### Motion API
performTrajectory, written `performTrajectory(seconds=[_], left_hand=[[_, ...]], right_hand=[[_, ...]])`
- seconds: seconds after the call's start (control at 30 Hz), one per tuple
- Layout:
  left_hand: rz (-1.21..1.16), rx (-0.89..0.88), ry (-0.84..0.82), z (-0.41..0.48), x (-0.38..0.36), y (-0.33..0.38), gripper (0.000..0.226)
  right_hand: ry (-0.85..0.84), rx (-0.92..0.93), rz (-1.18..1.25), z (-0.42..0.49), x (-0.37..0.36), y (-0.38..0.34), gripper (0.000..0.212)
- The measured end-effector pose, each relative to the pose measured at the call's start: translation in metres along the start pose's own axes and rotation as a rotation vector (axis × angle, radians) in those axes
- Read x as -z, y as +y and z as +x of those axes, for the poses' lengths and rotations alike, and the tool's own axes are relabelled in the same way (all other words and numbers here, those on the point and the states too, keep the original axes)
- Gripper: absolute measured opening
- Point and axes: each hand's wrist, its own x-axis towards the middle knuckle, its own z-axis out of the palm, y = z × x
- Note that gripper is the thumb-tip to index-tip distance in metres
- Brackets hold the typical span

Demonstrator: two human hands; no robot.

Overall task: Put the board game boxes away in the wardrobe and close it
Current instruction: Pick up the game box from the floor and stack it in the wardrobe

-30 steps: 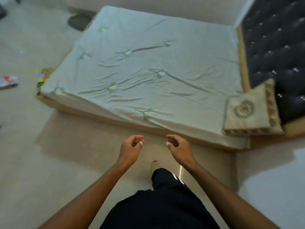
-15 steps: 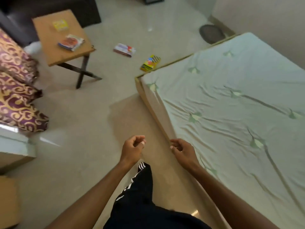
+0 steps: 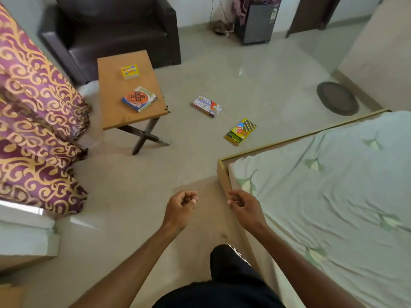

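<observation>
Two board game boxes lie on the floor ahead: a yellow box (image 3: 240, 131) near the bed corner and a white box (image 3: 206, 106) beyond it. On the wooden side table (image 3: 115, 112) rest a small yellow box (image 3: 130, 71) and a blue box with an orange round board (image 3: 139, 98). My left hand (image 3: 181, 207) and my right hand (image 3: 243, 206) hover low in front of me, fingers loosely curled, holding nothing. No wardrobe is in sight.
A bed with a pale green sheet (image 3: 333, 196) fills the right. A dark armchair (image 3: 111, 25) stands behind the table. Purple and gold curtains (image 3: 37, 121) hang at the left. A dark oval mat (image 3: 337, 98) and a small grey cabinet (image 3: 255, 21) lie farther back.
My view has swung left from the bed to the floor, table and armchair. Both hands kept their curled pose in front of me.
</observation>
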Motion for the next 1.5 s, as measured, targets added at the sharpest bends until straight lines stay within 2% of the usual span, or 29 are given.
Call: performTrajectory(seconds=[0.23, 0.47, 0.77, 1.0, 1.13, 1.27, 1.37, 1.5], left_hand=[[0.055, 0.017, -0.013, 0.197, 0.006, 0.068, 0.018], [0.025, 0.017, 0.034, 0.381, 0.024, 0.157, 0.018], [-0.024, 0.045, 0.036, 0.638, 0.029, 0.228, 0.02], [0.041, 0.184, -0.033, 0.832, 0.029, 0.278, 0.017], [0.071, 0.294, -0.006, 0.937, 0.014, 0.269, 0.018], [0.16, 0.409, 0.019, 1.038, -0.011, 0.225, 0.018], [0.189, 0.481, 0.058, 1.124, -0.048, 0.167, 0.021], [0.111, 0.644, 0.083, 1.229, -0.107, 0.065, 0.022]], right_hand=[[-0.017, -0.034, 0.036, 0.206, 0.0, -0.055, 0.023], [-0.044, -0.025, 0.019, 0.396, 0.01, -0.134, 0.018], [-0.073, -0.055, -0.024, 0.661, -0.012, -0.207, 0.018], [-0.082, -0.167, -0.022, 0.858, -0.033, -0.252, 0.02], [-0.134, -0.261, -0.081, 0.974, -0.049, -0.233, 0.023], [-0.236, -0.338, -0.218, 1.096, -0.073, -0.177, 0.028], [-0.325, -0.314, -0.375, 1.199, -0.101, -0.108, 0.028], [-0.415, -0.264, -0.563, 1.315, -0.15, -0.012, 0.031]])
